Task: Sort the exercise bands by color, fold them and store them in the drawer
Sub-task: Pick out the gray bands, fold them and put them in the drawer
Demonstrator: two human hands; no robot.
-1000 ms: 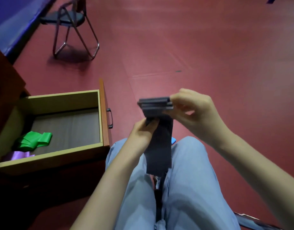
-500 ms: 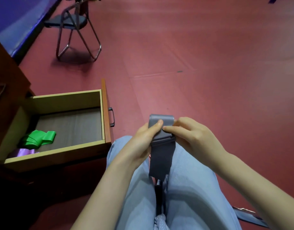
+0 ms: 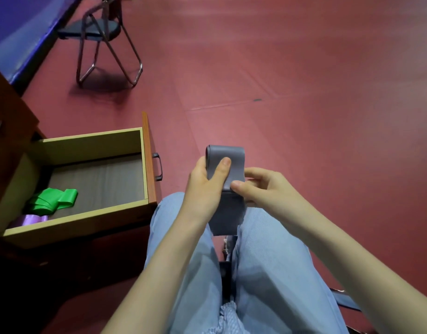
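A grey exercise band [image 3: 231,162], partly folded into a flat bundle, is held above my knees with its loose end hanging down between them. My left hand [image 3: 205,184] grips the bundle, thumb pressed across its front. My right hand [image 3: 260,189] pinches the band's right edge just below the fold. To the left the wooden drawer [image 3: 87,215] stands pulled out. Inside it lie a folded green band [image 3: 53,200] and, nearer its front corner, a purple band [image 3: 30,219] partly hidden by the drawer wall.
A metal folding chair [image 3: 104,44] stands on the red floor at the upper left, beside a blue mat [image 3: 22,27]. A dark strap [image 3: 345,301] lies on the floor at the lower right. The drawer's handle [image 3: 158,166] faces my left knee.
The band bundle came down from chest height toward my knees. My left thumb now lies over the fold and my right hand shifted lower onto its edge. The hanging end has shortened.
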